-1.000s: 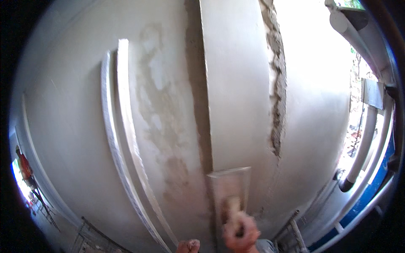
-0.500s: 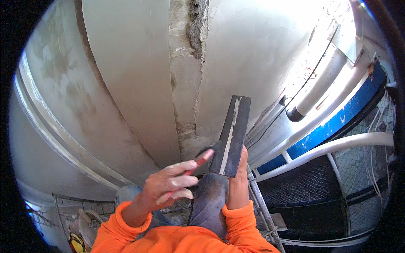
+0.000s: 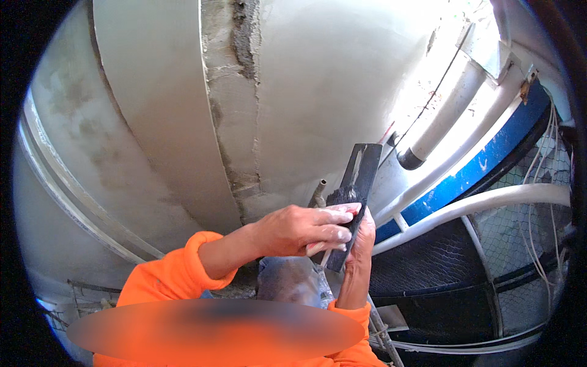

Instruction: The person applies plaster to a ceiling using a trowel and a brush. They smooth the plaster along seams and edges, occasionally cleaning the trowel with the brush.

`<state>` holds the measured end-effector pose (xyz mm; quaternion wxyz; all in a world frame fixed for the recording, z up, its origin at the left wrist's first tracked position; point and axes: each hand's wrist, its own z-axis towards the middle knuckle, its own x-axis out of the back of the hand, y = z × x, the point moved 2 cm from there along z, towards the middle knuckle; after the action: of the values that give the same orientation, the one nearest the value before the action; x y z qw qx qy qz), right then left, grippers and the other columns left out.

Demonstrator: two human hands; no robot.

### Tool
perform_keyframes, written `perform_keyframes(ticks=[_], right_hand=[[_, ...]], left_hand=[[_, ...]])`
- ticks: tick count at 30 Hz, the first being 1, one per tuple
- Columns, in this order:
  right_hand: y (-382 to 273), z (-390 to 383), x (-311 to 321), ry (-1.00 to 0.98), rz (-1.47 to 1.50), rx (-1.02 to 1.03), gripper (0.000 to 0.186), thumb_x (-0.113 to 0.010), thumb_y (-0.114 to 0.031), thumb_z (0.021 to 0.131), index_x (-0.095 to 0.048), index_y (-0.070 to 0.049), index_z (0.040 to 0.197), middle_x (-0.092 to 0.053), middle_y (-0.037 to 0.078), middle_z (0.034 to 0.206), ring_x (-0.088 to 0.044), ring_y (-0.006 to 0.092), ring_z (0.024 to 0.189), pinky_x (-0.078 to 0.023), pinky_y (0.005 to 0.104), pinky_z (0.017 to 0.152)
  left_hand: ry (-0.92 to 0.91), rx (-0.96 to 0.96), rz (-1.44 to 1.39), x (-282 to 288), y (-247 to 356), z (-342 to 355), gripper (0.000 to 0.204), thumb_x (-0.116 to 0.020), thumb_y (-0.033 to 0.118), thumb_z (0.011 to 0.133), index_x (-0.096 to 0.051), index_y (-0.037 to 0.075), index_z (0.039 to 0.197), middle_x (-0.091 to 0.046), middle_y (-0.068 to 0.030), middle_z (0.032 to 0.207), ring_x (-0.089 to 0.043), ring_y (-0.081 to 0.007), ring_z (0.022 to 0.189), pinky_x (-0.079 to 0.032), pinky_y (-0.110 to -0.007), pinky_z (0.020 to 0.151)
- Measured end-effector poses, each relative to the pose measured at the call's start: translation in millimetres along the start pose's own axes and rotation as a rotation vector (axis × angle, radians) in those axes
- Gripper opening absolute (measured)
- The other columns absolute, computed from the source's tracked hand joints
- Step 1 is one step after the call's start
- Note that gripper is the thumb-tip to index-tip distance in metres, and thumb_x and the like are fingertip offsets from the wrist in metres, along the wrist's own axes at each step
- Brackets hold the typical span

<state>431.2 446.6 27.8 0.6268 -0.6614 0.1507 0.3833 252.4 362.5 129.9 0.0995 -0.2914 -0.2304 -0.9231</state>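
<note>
My left hand [image 3: 315, 229] grips a small red-handled tool [image 3: 354, 213], fingers closed and smeared with white. The tool's dark head lies against the face of a long dark plastering float [image 3: 365, 171]; whether that head is a blade or a brush I cannot tell. A streak of pale paste shows on the upper part of the float. From behind, my right hand [image 3: 362, 238] holds the float tilted upright; the handle and most of these fingers are hidden. Beyond both hands stands a plastered wall [image 3: 312, 104] with a rough vertical seam [image 3: 246, 43].
At right are a curved white rail [image 3: 489, 199], a blue panel [image 3: 471, 183] and dark netting [image 3: 428, 269]. A pipe with a dark end [image 3: 411, 159] runs behind the float. A metal tube [image 3: 318, 191] rises near my left hand. My knee [image 3: 287, 278] shows below.
The red-handled tool has moved right onto the float, and the paste's lower stretch no longer shows. My right hand and the float have shifted slightly right; the view has turned.
</note>
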Motion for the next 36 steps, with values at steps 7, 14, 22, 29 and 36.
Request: perform_keyframes(ticks=[7, 14, 22, 29, 36], right_hand=[[-25, -42, 16, 0.071, -0.002, -0.001, 0.034, -0.052, -0.019, 0.105, -0.057, 0.0, 0.133, -0.068, 0.01, 0.114, -0.07, 0.0176, 0.095, -0.059, 0.032, 0.079], [-34, -63, 47, 0.186, -0.036, 0.166, 0.037, -0.058, -0.029, 0.1, -0.061, -0.001, 0.125, -0.069, 0.012, 0.11, -0.07, 0.0255, 0.089, -0.059, 0.04, 0.079], [-51, 19, 53, 0.443, -0.342, 0.764, 0.049, -0.059, -0.053, 0.101, -0.062, -0.005, 0.103, -0.063, 0.003, 0.085, -0.06, 0.0139, 0.071, -0.05, 0.0296, 0.061], [-44, 23, 46, 0.462, -0.519, 0.789, 0.036, -0.053, -0.037, 0.104, -0.062, -0.005, 0.091, -0.055, -0.002, 0.071, -0.05, 0.0063, 0.059, -0.041, 0.0256, 0.049], [-57, 12, 24, 0.516, -0.941, 1.191, 0.032, -0.058, -0.037, 0.101, -0.062, -0.005, 0.1, -0.062, 0.002, 0.082, -0.057, 0.0136, 0.065, -0.048, 0.0306, 0.059]], left_hand=[[0.119, -0.105, 0.022, -32, -55, 58, 0.02, -0.065, 0.009, 0.094, -0.067, 0.01, 0.114, -0.069, -0.0152, 0.115, -0.066, -0.0358, 0.12, -0.059, -0.041, 0.091], [0.448, 0.325, -0.243, -26, -104, 88, 0.017, -0.066, 0.017, 0.1, -0.07, 0.004, 0.11, -0.074, -0.0132, 0.099, -0.067, -0.012, 0.071, -0.053, -0.03, 0.063], [0.393, 0.465, -0.243, -52, -17, 62, 0.017, -0.06, 0.009, 0.102, -0.072, -0.003, 0.103, -0.073, -0.0127, 0.101, -0.069, -0.0169, 0.084, -0.055, -0.031, 0.073], [0.531, 0.422, -0.178, -61, -28, 33, 0.017, -0.064, 0.012, 0.097, -0.066, 0.003, 0.112, -0.073, -0.0164, 0.094, -0.074, -0.0311, 0.077, -0.056, -0.037, 0.069], [0.536, 0.679, -0.203, -69, -63, -15, 0.016, -0.064, 0.013, 0.099, -0.068, 0.0, 0.108, -0.074, -0.0111, 0.098, -0.072, -0.0171, 0.087, -0.056, -0.032, 0.077]])
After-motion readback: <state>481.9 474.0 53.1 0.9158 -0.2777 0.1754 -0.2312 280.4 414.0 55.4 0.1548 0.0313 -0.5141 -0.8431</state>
